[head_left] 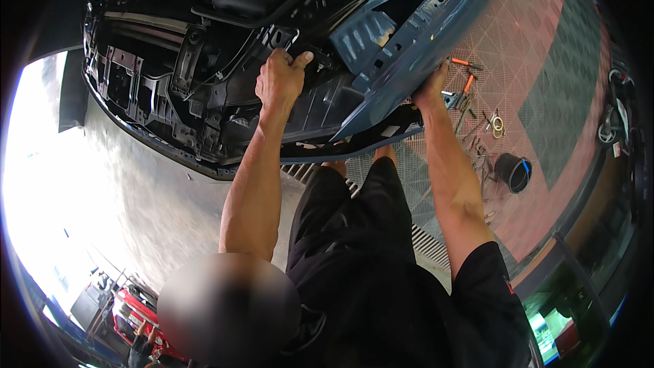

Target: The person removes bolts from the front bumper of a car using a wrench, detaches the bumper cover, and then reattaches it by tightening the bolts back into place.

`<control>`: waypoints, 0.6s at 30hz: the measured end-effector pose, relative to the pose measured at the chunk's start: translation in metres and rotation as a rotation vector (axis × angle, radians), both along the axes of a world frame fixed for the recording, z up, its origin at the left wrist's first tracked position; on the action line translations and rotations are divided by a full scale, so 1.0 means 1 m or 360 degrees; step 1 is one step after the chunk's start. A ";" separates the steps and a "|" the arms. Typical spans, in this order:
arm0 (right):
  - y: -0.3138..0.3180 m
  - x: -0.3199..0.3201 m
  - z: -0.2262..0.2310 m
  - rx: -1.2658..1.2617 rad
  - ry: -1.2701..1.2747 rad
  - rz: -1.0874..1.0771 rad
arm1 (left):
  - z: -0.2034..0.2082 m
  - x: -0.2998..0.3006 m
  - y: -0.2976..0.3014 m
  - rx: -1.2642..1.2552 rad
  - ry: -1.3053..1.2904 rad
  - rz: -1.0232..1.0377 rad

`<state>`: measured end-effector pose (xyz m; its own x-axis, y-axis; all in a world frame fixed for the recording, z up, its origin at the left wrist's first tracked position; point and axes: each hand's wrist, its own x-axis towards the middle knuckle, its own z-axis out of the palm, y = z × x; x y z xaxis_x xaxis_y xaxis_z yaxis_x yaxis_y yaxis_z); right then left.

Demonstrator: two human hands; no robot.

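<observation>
A car's front end with its bumper off fills the top of the view. My left hand (280, 80) reaches into the dark front corner, beside a metal bracket and black plastic panels (327, 105). Its fingers curl down out of sight and the thumb sticks out to the right; what they hold is hidden. My right hand (432, 90) is at the outer side of the blue fender (409, 71), closed at its lower edge with the fingertips hidden. Below the fender runs a black-and-blue strip of bodywork (388, 138).
On the red and grey floor tiles to the right lie orange-handled tools (466, 63), a roll of tape (497, 127), several loose tools and a black bucket (513, 172). A drain grate (430, 245) crosses the floor near my feet. A red vehicle (139, 313) and another person's hand appear at lower left.
</observation>
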<state>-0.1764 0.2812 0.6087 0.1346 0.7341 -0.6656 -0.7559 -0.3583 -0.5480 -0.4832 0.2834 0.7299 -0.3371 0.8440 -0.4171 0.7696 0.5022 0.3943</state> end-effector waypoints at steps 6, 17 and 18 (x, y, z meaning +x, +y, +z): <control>-0.002 -0.001 -0.001 0.0038 -0.0052 0.0031 | -0.008 -0.001 0.002 0.0056 0.0020 -0.0007; -0.002 0.000 -0.005 0.0024 0.0049 -0.0004 | -0.013 -0.008 0.004 -0.0025 0.0067 -0.0005; -0.001 0.000 -0.004 0.0018 0.0041 -0.0017 | -0.014 -0.007 0.005 -0.0012 0.0070 0.0003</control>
